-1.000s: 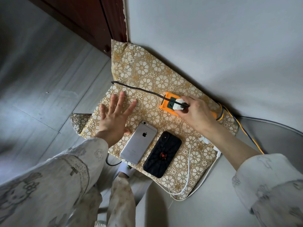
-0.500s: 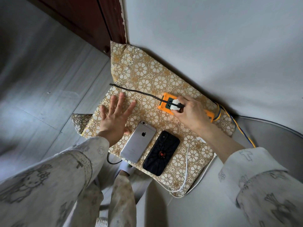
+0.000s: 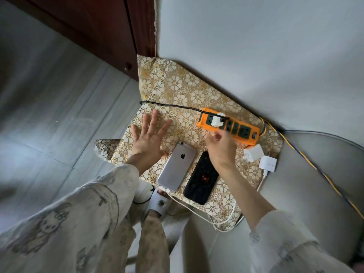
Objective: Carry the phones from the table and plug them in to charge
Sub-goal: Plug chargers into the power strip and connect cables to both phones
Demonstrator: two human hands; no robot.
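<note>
Everything is gathered round the orange power strip (image 3: pixel 228 128), which lies on the flowered cloth (image 3: pixel 177 91) close to the wall, presumably so the short cables can reach. A white charger (image 3: pixel 217 120) sits plugged into the strip's end socket, with a black braided cable (image 3: pixel 169 105) running from it away across the cloth. The silver phone (image 3: pixel 177 166) and the black phone (image 3: pixel 201 179) lie face down side by side just in front of the strip, touching or nearly so; neither looks connected yet. Two more white chargers (image 3: pixel 254 153) lie unplugged beside the strip's far end, a white cable (image 3: pixel 220 221) trailing from them off the cloth's edge.

The left hand (image 3: pixel 148 137) is spread wide, fingers straight, above or on the cloth beside the silver phone; contact cannot be told. The right hand (image 3: pixel 221 146) hangs just in front of the strip, fingers loosely curled, holding nothing visible.
</note>
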